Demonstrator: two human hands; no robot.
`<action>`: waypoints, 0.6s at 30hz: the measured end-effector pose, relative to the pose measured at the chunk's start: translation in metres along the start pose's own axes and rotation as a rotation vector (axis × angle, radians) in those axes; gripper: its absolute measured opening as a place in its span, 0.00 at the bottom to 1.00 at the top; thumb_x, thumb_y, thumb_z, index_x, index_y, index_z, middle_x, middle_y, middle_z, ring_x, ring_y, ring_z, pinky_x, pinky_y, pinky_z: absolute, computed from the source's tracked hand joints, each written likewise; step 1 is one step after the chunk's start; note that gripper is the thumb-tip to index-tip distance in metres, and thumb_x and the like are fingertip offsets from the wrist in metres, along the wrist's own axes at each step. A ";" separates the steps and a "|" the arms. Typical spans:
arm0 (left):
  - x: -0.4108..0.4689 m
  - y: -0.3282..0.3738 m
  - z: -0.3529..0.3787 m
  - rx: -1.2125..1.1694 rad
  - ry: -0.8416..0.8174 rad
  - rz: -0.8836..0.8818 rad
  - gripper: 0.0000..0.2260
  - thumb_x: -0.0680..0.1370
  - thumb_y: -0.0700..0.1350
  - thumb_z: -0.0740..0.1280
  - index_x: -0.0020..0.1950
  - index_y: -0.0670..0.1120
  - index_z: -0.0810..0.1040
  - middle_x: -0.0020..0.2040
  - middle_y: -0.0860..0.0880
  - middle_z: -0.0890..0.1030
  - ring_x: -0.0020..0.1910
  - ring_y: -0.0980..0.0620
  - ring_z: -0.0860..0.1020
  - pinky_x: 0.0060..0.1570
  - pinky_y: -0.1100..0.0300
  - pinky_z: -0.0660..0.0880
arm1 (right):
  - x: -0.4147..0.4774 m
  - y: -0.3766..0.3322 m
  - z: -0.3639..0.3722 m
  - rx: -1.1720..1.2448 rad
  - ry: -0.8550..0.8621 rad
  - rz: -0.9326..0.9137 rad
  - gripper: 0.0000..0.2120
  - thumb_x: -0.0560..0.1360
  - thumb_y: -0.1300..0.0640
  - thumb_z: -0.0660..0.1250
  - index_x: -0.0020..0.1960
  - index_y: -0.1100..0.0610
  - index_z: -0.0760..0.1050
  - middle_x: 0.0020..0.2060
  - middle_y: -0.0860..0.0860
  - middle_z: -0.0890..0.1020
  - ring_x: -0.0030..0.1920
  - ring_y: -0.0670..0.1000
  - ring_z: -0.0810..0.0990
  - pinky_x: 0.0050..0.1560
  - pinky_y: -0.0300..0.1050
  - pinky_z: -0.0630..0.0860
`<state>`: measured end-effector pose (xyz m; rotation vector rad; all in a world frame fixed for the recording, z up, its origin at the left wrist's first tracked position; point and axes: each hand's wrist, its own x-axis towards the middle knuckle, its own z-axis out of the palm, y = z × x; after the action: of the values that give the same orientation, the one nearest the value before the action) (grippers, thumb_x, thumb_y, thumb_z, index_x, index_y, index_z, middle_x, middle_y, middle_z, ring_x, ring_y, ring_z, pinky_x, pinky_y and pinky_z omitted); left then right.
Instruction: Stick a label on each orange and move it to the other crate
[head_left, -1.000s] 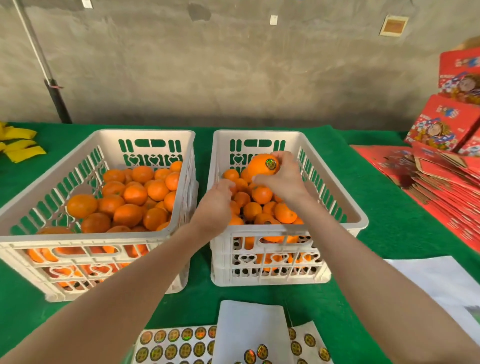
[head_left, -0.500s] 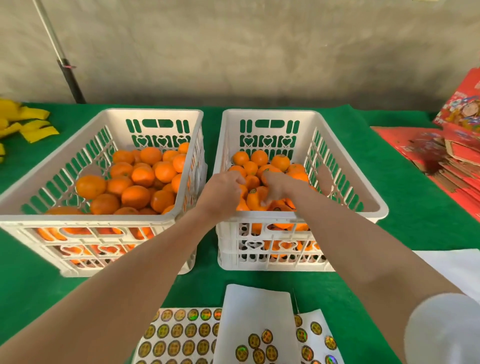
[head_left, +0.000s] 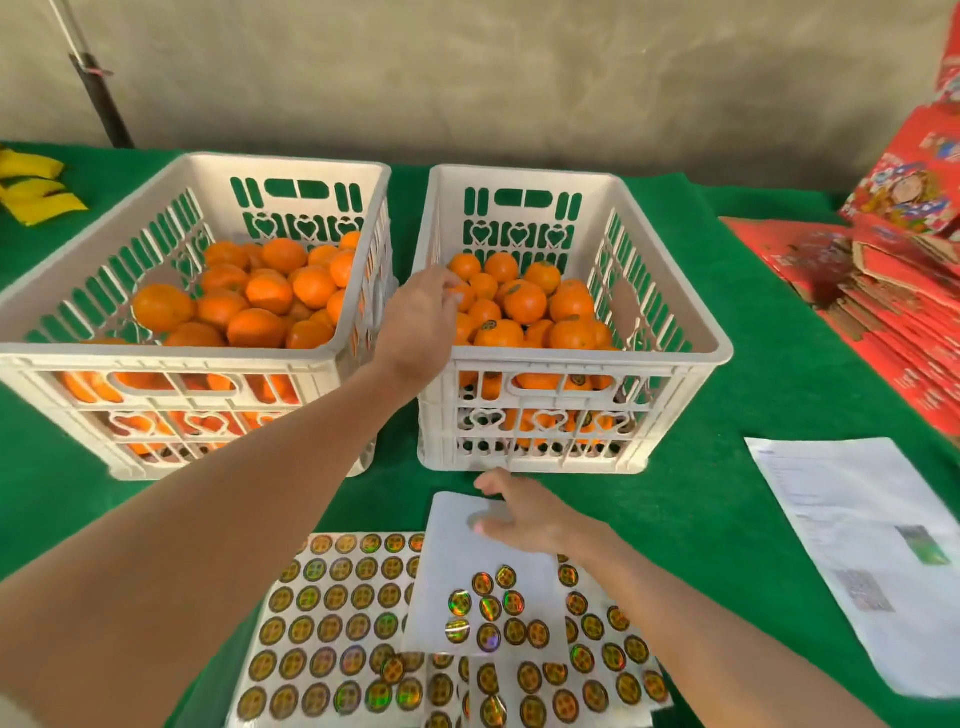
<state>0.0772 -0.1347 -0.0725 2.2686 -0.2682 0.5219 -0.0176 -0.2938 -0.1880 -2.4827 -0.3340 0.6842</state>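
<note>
White right crate (head_left: 571, 358) holds labelled oranges (head_left: 524, 304). Left hand (head_left: 421, 317) reaches in over its nine o'clock rim, grip hidden, cannot tell; right hand (head_left: 524, 514), grip wide, hovers over the label sheet (head_left: 447, 561) at six o'clock.

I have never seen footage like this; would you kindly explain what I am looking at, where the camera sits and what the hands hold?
There is no machine: a person works with bare hands, and one camera worn on the head looks down at them. On the green cloth stand the left crate and the right crate, both holding oranges. Nearer lie sheets of round labels and a white backing sheet; a printed paper and red cartons lie to the right. The left hand reaches into the right crate; whether it holds an orange is hidden. The right hand is open over the backing sheet, holding nothing.
</note>
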 end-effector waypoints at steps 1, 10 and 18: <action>-0.006 0.003 -0.002 -0.008 -0.005 0.000 0.10 0.81 0.41 0.59 0.60 0.41 0.75 0.54 0.46 0.77 0.52 0.53 0.73 0.49 0.65 0.66 | 0.005 -0.003 0.004 -0.009 0.010 0.008 0.28 0.75 0.48 0.66 0.71 0.52 0.61 0.67 0.50 0.72 0.68 0.51 0.68 0.69 0.48 0.64; -0.146 -0.023 -0.012 -0.201 -0.221 -0.399 0.33 0.70 0.46 0.75 0.71 0.40 0.64 0.64 0.45 0.72 0.63 0.48 0.71 0.64 0.53 0.70 | 0.004 -0.025 -0.018 0.211 0.160 -0.166 0.15 0.75 0.67 0.64 0.61 0.57 0.70 0.52 0.48 0.74 0.53 0.48 0.73 0.54 0.41 0.72; -0.154 -0.045 0.000 -0.789 -0.813 -1.046 0.14 0.73 0.40 0.67 0.58 0.38 0.78 0.51 0.37 0.83 0.49 0.37 0.82 0.46 0.50 0.79 | -0.022 -0.039 -0.037 0.165 0.466 -0.354 0.12 0.74 0.65 0.68 0.57 0.60 0.74 0.51 0.51 0.78 0.55 0.52 0.75 0.59 0.44 0.70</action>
<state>-0.0449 -0.1000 -0.1714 1.4206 0.2949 -0.9110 -0.0195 -0.2857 -0.1307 -2.2558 -0.4956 -0.0147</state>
